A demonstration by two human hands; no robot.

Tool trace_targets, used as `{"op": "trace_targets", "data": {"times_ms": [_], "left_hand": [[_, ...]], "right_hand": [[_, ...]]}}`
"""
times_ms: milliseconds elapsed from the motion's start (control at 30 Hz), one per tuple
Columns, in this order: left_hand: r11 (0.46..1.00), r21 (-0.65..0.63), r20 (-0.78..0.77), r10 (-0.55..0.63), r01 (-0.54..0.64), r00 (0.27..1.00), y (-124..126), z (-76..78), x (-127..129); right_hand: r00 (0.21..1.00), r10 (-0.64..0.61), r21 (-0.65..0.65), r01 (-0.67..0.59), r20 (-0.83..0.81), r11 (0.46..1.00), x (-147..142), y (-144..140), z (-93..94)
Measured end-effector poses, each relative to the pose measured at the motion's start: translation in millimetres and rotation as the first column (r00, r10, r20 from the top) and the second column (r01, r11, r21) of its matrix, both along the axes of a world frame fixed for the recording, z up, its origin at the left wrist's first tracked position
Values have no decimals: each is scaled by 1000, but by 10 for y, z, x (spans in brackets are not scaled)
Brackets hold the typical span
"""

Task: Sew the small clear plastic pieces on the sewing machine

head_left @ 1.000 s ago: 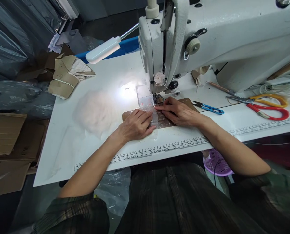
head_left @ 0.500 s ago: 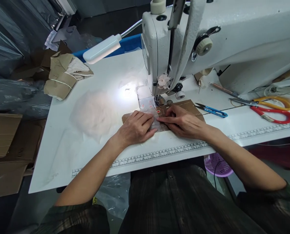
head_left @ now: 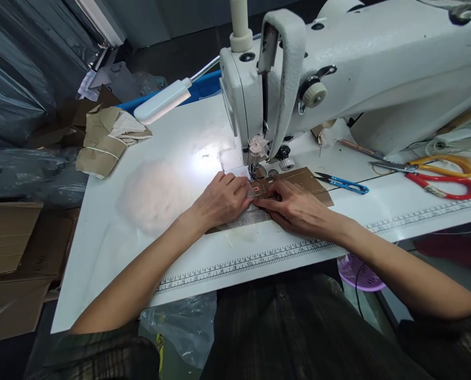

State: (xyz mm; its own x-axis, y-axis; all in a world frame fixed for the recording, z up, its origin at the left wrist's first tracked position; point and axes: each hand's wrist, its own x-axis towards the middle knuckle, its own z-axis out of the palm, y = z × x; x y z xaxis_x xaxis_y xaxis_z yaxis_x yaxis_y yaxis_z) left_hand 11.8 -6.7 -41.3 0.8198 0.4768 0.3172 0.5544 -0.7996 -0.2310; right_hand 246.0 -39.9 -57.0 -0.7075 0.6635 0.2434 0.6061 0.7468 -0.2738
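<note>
While both forearms reach in from the near edge of the white counter [head_left: 112, 264], the left hand [head_left: 219, 200] lies palm down, fingers loosely spread and flat on a brown cardboard piece [head_left: 302, 179] with a clear plastic strip [head_left: 251, 215] over it. Just beside it, the right hand [head_left: 294, 208] presses on the same piece, its fingertips pinched narrow at the strip's edge, almost touching the left hand. Neither hand grips anything; both pin the work flat. That cardboard lies directly in front of the needle foot [head_left: 255, 171] of the white sewing machine [head_left: 358, 79]. Right of the work lie blue thread snips [head_left: 344, 183], and farther right red and yellow scissors [head_left: 445, 177]. Left of the hands sits a pale fluffy wad [head_left: 152, 192]. Beyond it, a bundle of brown paper [head_left: 104, 140] rests at the counter's far left corner, under the machine's lamp [head_left: 162, 100].
</note>
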Motion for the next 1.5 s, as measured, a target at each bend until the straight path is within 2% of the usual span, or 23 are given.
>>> {"op": "trace_targets", "data": {"times_ms": [133, 233, 433, 600, 767, 1100, 1500], "left_hand": [[1000, 23, -53, 19, -18, 998, 53, -62, -33], [999, 0, -92, 39, -39, 995, 53, -30, -41], [976, -176, -151, 105, -131, 983, 117, 82, 8], [942, -276, -70, 176, -189, 982, 130, 61, 13], [948, -266, -67, 164, -176, 984, 113, 25, -7], [953, -275, -37, 125, -131, 991, 243, 10, -63], [954, -274, -54, 113, -124, 992, 227, 17, -72]], "right_hand": [[1000, 0, 17, 0, 12, 1000, -1, 1, -9], [1000, -6, 22, 6, 10, 1000, -6, -5, -13], [999, -32, -16, 33, 21, 999, -28, 20, 23], [997, -72, -16, 73, 36, 997, -58, 24, 33], [996, -88, -4, 88, 33, 996, -65, 8, 8], [991, -127, 16, 127, 28, 992, -88, 39, 17], [986, -163, -1, 163, 32, 987, -126, 7, 39]]}}
